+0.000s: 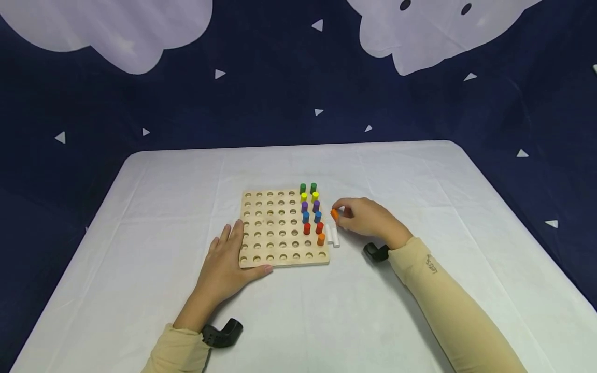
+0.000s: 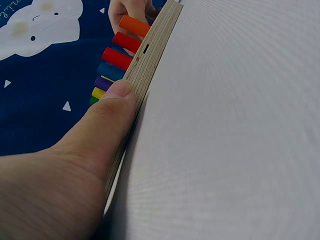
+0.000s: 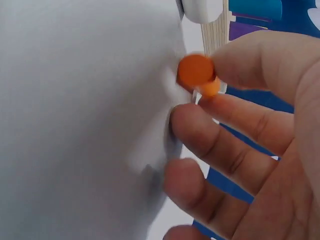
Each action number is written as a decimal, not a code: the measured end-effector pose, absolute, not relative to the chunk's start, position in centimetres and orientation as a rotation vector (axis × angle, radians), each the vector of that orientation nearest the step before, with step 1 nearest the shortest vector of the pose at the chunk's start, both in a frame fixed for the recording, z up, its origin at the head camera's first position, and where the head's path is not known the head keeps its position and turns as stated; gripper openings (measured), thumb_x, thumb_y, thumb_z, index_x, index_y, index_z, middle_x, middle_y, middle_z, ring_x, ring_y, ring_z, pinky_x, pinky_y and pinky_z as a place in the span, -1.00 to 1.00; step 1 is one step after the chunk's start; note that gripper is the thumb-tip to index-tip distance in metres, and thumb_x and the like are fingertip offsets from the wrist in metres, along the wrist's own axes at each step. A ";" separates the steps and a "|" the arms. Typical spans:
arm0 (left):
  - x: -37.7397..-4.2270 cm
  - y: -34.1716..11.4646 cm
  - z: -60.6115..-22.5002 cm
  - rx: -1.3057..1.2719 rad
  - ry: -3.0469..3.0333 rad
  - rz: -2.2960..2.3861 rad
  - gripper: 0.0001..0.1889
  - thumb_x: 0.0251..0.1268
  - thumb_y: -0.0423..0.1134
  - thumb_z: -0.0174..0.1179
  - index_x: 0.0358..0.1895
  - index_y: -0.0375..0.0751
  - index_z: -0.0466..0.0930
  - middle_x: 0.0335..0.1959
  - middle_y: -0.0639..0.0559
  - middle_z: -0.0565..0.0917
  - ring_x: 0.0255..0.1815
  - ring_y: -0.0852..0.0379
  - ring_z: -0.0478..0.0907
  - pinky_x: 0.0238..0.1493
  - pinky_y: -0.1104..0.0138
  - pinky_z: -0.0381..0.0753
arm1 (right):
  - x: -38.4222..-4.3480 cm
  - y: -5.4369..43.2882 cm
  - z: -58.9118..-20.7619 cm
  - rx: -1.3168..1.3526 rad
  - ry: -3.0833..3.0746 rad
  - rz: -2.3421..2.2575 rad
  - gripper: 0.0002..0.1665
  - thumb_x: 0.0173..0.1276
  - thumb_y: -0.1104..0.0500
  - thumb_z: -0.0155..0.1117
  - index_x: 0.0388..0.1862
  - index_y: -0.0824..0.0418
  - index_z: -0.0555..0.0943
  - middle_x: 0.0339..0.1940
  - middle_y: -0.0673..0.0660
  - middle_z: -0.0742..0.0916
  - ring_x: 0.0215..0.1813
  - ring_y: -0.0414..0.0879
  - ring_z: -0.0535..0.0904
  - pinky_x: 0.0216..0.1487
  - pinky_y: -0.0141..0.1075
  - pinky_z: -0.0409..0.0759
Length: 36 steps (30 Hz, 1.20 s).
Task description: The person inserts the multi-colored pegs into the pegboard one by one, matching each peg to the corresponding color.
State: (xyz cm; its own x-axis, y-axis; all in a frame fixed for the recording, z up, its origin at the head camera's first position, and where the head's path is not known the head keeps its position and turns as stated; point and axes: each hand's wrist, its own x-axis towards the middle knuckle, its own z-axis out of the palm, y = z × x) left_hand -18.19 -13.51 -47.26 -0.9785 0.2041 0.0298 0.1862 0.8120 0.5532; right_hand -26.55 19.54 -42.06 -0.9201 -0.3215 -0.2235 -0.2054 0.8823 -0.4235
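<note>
A wooden peg board (image 1: 275,228) with rows of round holes lies on the table. My left hand (image 1: 223,269) rests against its near left corner, fingers along the left side and thumb (image 2: 120,92) at the front edge. To the right of the board, my right hand (image 1: 370,220) pinches a loose orange peg (image 3: 195,70) between thumb and forefinger, just off the board's side. Pairs of green, yellow, purple, blue and red pegs (image 1: 307,228) stand in the two right columns. One orange peg (image 1: 321,239) stands in the rightmost column, in front of the red pair.
Two white pegs (image 1: 335,237) lie side by side on the table against the board's right edge. A white cloth covers the table (image 1: 186,181). Behind it hangs a dark blue curtain (image 1: 261,103) with clouds and triangles. Each wrist wears a black camera (image 1: 223,333).
</note>
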 end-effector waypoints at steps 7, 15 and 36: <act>-18.1 -13.6 -47.2 0.312 2.958 0.907 0.38 -0.14 0.43 0.40 0.60 -0.29 -0.17 0.60 -0.29 0.04 0.63 -0.29 -0.11 0.60 -0.16 -0.13 | -26.4 19.7 -42.2 -0.327 2.811 -0.516 -0.54 0.32 0.09 0.28 0.21 0.07 0.59 -0.44 0.04 0.60 -0.42 -0.09 0.45 -0.40 -0.28 0.36; -18.0 -13.5 -47.6 0.309 2.967 0.895 0.38 -0.15 0.45 0.39 0.60 -0.30 -0.16 0.60 -0.29 0.04 0.63 -0.30 -0.10 0.59 -0.17 -0.12 | -26.0 21.1 -43.5 -0.338 2.887 -0.701 -0.55 0.32 0.04 0.34 0.18 0.05 0.59 -0.30 0.03 0.68 -0.37 -0.11 0.49 -0.33 -0.29 0.46; -18.1 -13.5 -47.5 0.305 2.971 0.892 0.38 -0.15 0.44 0.40 0.60 -0.30 -0.16 0.60 -0.28 0.05 0.63 -0.29 -0.10 0.60 -0.17 -0.14 | -24.0 19.8 -41.9 -0.670 2.839 -1.173 -0.62 0.29 0.17 0.41 0.07 0.14 0.56 -0.12 -0.05 0.70 -0.28 -0.08 0.49 -0.42 -0.36 0.47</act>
